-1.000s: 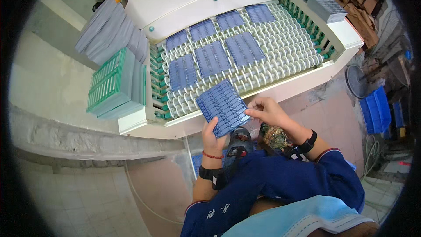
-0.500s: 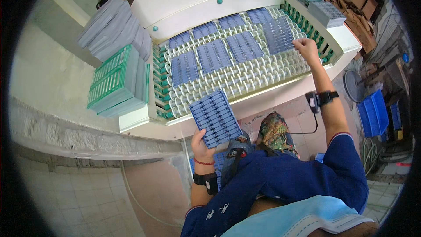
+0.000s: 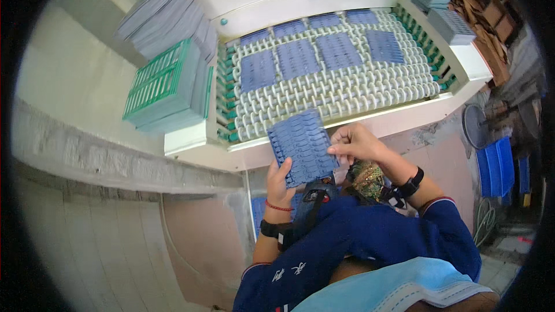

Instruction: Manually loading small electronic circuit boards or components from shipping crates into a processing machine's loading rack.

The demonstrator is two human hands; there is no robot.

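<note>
My left hand [image 3: 280, 180] grips a stack of blue circuit board panels [image 3: 302, 149] by the lower left side, thumb on top. The panels show rows of repeated small outlines and are tilted in front of the conveyor. At their right edge is my right hand [image 3: 354, 143], its thumb and fingers pinched on the top panel's edge. Beyond the hands, the roller conveyor [image 3: 324, 99] with white disc wheels carries two rows of similar blue panels; the nearest row includes one panel [image 3: 384, 46] at the right.
Left of the conveyor stand green-framed racks [image 3: 155, 85] and a leaning pile of grey sheets [image 3: 167, 17]. Stacked panels [image 3: 452, 26] sit on the right ledge. Blue bins [image 3: 495, 167] stand at the right. More blue panels [image 3: 260, 211] lie low beside my left forearm.
My right hand has let go of a panel on the conveyor's right side and come back to the panels in my left hand. The rows on the conveyor have moved slightly away.
</note>
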